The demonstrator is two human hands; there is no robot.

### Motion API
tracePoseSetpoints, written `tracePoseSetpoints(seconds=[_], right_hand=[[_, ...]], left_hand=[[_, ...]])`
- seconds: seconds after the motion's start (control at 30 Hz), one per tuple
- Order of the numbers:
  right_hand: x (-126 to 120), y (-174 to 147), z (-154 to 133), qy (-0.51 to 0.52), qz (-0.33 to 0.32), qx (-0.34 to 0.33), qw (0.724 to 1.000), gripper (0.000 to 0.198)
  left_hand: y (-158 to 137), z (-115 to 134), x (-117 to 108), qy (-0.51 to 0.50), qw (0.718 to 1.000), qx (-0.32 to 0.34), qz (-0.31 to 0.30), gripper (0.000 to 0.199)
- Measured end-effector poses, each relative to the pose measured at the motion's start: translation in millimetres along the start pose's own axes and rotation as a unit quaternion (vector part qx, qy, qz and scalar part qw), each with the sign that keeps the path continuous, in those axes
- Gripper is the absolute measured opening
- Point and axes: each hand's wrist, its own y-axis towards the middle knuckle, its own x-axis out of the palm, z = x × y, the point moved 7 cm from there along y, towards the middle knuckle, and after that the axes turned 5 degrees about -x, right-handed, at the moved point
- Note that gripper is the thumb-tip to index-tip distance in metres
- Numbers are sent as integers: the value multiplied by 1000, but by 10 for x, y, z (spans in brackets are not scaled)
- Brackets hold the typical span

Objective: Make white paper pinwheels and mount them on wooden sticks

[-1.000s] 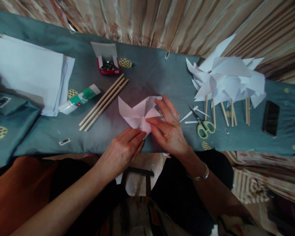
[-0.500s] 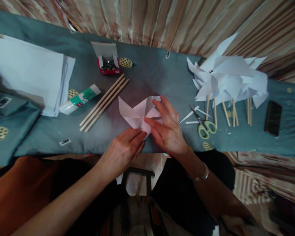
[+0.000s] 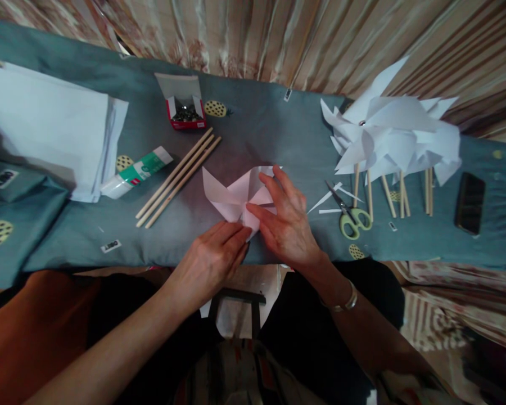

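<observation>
A folded white paper pinwheel, tinted pinkish, lies at the table's near middle. My left hand is closed on its lower edge, fingers pressed together over the paper. My right hand rests over its right side; the index finger touches near the centre, and the other fingers are bent apart against the right blades. Part of the paper is hidden under both hands. Left of the pinwheel lie three wooden sticks. Behind them an open red-and-white box holds small dark metal pieces, too small to name surely.
Finished paper pinwheels on sticks are piled at the right. Green-handled scissors lie by paper strips, with a dark phone farther right. At the left are a green-and-white glue tube and a paper stack.
Hardly anything differs. My right hand's fingers have shifted slightly on the pinwheel's right side, while my left hand keeps its hold on the lower edge.
</observation>
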Motion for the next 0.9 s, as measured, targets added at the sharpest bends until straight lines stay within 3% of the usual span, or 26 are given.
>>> tracePoseSetpoints(seconds=[0.57,0.9], right_hand=[[95,-4,-86,-124,-8,-35,992,27],[127,29,-165,-126,-23,-29,991,28]], left_hand=[[-6,5,-14,-6,1000,9,10,19],[-12,-26,-107,-62,998,-1,16,18]])
